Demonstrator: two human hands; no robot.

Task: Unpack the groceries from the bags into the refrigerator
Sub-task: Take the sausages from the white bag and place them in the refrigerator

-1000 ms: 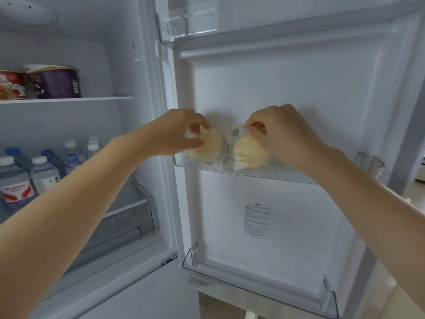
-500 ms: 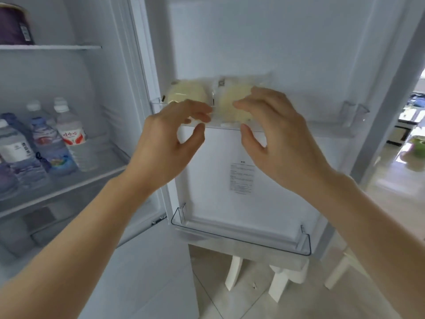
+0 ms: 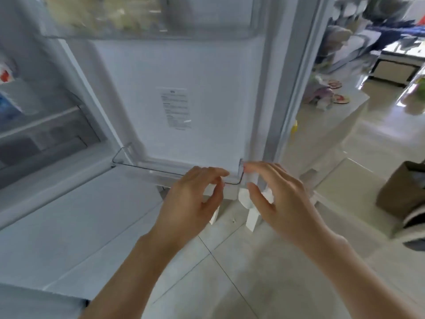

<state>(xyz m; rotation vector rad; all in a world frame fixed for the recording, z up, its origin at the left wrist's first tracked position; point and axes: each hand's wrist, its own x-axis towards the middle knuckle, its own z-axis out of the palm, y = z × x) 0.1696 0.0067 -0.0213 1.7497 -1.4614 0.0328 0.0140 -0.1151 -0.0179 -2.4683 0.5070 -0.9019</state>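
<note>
While the view is blurring with head motion, these lines are running from left to right.

Refrigerator interior: the white refrigerator compartment (image 3: 46, 116) is standing open at far left, showing pale shelves and a smeared blue-and-red label, probably a bottle; too blurred to say more.

Upper door shelf: the clear plastic door shelf (image 3: 147, 34) at the top is holding pale yellow, plastic-wrapped groceries (image 3: 103, 16), sitting inside it against the door panel.

Door panel: the white inner door (image 3: 184, 72) is carrying a printed paper sticker (image 3: 176, 108); below it the lower clear door rack (image 3: 142, 168) is looking empty.

Left hand: the left hand (image 3: 190, 199) is hovering just in front of the lower rack's rim, fingers (image 3: 207, 173) loosely curled and parted, gripping nothing; whether they are brushing the rim I cannot tell.

Right hand: the right hand (image 3: 280, 194) is hanging just beside the rack's right corner, fingers (image 3: 257, 168) spread and slack, holding nothing.

Bags: a brown paper bag (image 3: 402, 192) is standing on the pale tiled floor (image 3: 230, 272) at far right, well apart from the hands.

Progress: at least one packet is looking stowed; judging by the bag still standing there, more seems to be waiting, though its contents are not showing.

Next step, as a guess: reaching toward the bag for another item.
</note>
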